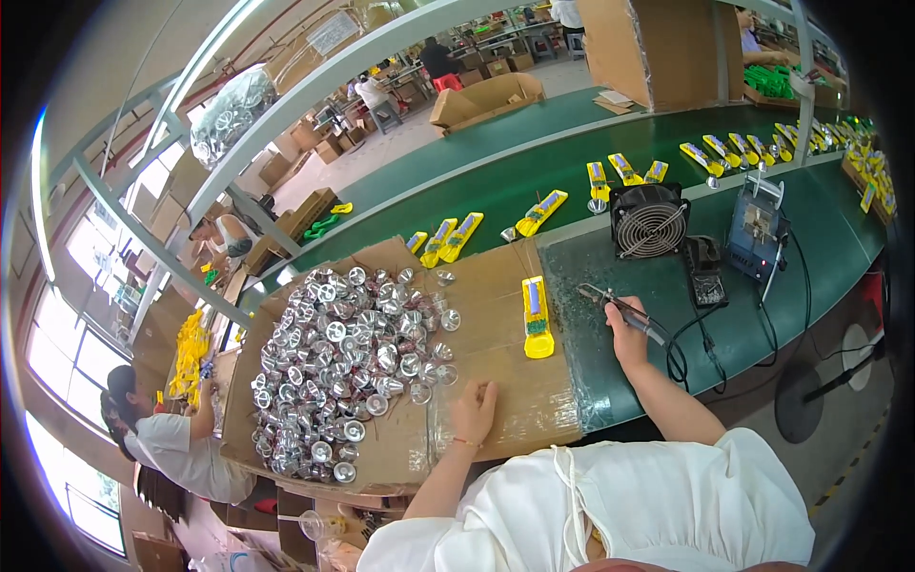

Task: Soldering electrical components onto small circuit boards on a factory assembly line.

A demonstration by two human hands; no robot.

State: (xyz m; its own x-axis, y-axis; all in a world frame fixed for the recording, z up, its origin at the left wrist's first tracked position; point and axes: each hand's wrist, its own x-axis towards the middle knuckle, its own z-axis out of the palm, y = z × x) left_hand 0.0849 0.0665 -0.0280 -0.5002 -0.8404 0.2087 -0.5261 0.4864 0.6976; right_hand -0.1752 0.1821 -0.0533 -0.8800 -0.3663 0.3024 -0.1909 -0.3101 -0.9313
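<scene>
My right hand (626,329) is closed round the handle of a soldering iron (610,301), whose metal tip points left above the green bench mat. Its dark cable trails off to the right. Loosely curled, my left hand (472,412) rests on the cardboard sheet (519,400); its fingertips are hidden, so whether it holds anything does not show. Between and beyond my hands lies a yellow plastic housing (538,338) with a purple cell and a small green circuit board, thin wires rising from its far end. Left of it spreads a heap of silver reflector cups (334,353).
Behind the bench, a green conveyor (496,205) carries several yellow housings. A black fan (651,221), an iron stand (705,272) and a blue soldering station (756,229) stand at right, cables between them. A co-worker (181,429) sits at left near yellow parts.
</scene>
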